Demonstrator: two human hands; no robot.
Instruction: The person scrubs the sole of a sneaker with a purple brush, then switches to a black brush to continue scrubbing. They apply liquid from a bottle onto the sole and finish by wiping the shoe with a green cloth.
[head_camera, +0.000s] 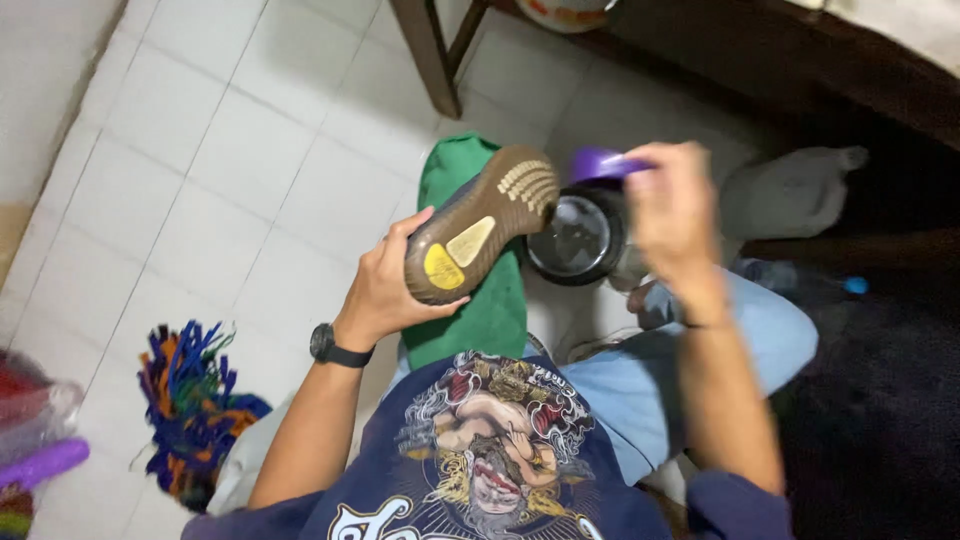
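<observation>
The shoe shows a brown sole with yellow and cream patches. Beneath it lies a green cloth. The brush is purple, the bowl black, the floor tiles white, the tassel bundle multicoloured.

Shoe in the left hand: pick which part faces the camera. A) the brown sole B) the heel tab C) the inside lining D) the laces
A: the left hand holds the shoe turned over, so its brown ridged sole with a yellow patch faces up at the camera; no laces or lining show.
</observation>
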